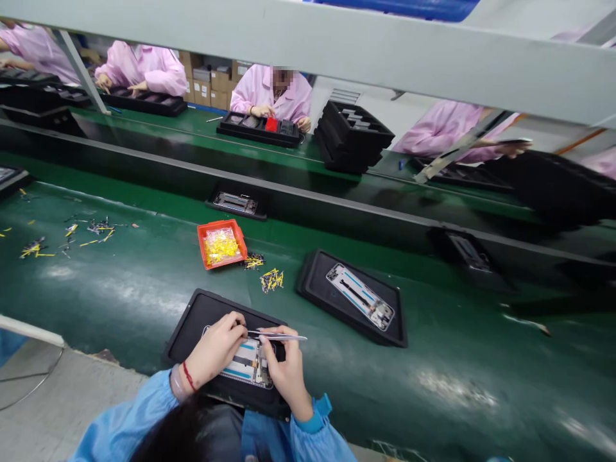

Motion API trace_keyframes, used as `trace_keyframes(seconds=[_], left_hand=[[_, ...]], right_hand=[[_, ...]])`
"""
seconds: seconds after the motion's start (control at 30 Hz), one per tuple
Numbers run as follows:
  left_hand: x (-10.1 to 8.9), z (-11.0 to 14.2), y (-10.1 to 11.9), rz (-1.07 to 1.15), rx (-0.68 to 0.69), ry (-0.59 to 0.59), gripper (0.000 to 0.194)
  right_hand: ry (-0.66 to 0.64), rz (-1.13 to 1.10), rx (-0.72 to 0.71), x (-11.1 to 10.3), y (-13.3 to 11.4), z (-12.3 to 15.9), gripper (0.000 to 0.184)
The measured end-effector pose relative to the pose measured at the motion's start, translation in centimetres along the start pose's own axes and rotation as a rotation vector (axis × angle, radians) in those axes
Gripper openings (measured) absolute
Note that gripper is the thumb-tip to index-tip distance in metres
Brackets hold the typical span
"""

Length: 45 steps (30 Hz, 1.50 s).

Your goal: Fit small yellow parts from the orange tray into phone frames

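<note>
"What is hidden?"
"The left hand [216, 350] partly covers the phone frame [243, 367] on the black tray [199, 314]; what its curled fingers hold, I cannot tell."
"Right hand [287, 367]?"
"Its fingers pinch tweezers [299, 338] above the tray."

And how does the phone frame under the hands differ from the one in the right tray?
The near frame is partly hidden by the left hand; the right frame shows whole. Tweezers are held at the near frame, not the right frame. Both have blue strips and lie in black trays.
</note>
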<state>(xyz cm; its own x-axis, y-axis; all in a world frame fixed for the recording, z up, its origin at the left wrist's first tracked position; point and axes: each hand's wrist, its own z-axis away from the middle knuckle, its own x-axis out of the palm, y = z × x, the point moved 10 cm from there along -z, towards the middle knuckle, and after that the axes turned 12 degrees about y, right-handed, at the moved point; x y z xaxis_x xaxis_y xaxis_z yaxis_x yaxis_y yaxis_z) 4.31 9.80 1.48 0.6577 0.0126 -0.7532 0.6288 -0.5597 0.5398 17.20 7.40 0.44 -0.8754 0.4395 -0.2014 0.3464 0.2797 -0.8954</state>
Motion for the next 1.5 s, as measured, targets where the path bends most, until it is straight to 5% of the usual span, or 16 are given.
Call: trace_keyframes(seconds=[0.53, 1.0, 1.3, 1.5], left_hand=[[0.0, -0.3, -1.2, 0.069, 0.017, -0.082, 0.014], [-1.0, 0.9, 0.9, -0.048, 0.386, -0.009, 0.026], [0.2, 2.2, 1.9, -0.236, 0.519, -0.096, 0.022], [0.2, 2.8, 2.5, -0.325, 0.561, -0.048, 0.028]], right_hand=[[-0.071, -0.089, 0.076, 1.0, 0.5, -0.2, 0.005], [-0.062, -0.077, 0.099, 1.2, 0.2, -0.3, 0.008], [-0.052, -0.051, 0.134, 1.2, 0.7, -0.1, 0.006], [-0.036, -0.044, 0.130, 1.3, 0.5, -0.1, 0.006]])
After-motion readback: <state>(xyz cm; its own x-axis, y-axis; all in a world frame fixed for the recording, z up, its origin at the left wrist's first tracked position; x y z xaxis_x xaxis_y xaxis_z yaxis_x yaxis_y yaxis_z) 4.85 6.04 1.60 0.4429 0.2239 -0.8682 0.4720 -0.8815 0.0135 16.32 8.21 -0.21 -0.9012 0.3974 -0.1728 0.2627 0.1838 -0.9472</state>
